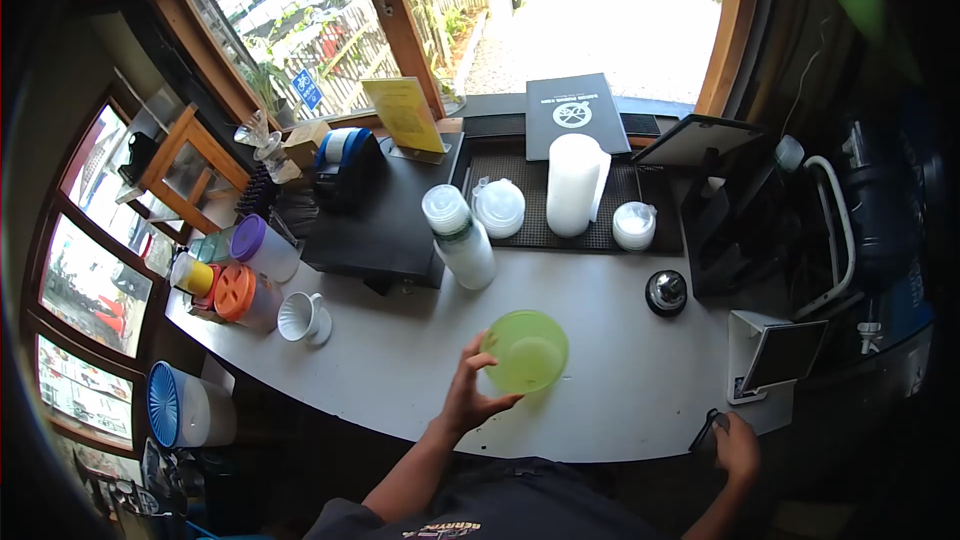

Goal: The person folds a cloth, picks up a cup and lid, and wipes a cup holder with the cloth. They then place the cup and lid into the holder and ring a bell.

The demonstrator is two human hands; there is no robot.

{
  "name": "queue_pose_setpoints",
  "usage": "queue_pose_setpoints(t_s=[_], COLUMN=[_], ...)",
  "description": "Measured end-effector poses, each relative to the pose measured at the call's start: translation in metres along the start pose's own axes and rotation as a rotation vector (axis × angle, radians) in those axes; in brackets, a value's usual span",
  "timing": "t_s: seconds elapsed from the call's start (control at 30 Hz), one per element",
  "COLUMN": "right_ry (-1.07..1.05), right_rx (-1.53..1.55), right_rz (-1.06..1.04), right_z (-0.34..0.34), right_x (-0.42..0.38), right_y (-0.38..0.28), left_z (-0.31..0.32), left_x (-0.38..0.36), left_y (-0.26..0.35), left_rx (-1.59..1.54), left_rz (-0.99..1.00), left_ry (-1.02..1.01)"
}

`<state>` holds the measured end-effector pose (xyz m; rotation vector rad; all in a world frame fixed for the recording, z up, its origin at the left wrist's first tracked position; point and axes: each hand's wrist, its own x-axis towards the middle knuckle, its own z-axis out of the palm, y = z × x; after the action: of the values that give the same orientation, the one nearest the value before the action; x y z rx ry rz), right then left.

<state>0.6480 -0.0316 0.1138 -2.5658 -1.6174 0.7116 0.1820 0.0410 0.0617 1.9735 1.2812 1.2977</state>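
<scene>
My left hand (pixel 468 392) grips the rim of a translucent lime-green plastic bowl (pixel 532 352), thumb at the near edge and fingers at its left side. The bowl is over the middle of the white counter (pixel 400 370). At the counter's front right edge, my right hand (pixel 738 448) is closed around a small dark object (pixel 708 430); I cannot tell what kind it is. Closest to that hand stands a small white stand with a dark screen (pixel 785 358). A round black-and-silver piece (pixel 666 293) sits beyond it.
Stacked clear cups (pixel 465 245) stand beside the black cash drawer (pixel 385 230). A paper roll (pixel 575 185) and lids (pixel 498 208) rest on the black mat (pixel 520 170). On the left are a white coffee dripper (pixel 304 319), an orange-lidded container (pixel 245 295) and a purple-lidded container (pixel 265 248).
</scene>
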Motion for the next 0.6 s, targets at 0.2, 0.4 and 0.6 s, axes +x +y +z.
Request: queue_pose_setpoints(t_s=[0.2, 0.4, 0.6], right_ry=[-0.028, -0.069, 0.132], right_rx=[0.311, 0.478, 0.555], right_rz=[-0.199, -0.22, -0.207], right_z=[0.032, 0.076, 0.118], right_x=[-0.034, -0.063, -0.062], right_y=[-0.104, -0.194, -0.226], left_z=[0.05, 0.021, -0.091], left_x=[0.05, 0.061, 0.021], left_y=[-0.013, -0.021, -0.065], left_rx=[-0.073, -0.079, -0.078], left_rz=[0.093, 0.087, -0.005], left_ry=[-0.036, -0.204, -0.205])
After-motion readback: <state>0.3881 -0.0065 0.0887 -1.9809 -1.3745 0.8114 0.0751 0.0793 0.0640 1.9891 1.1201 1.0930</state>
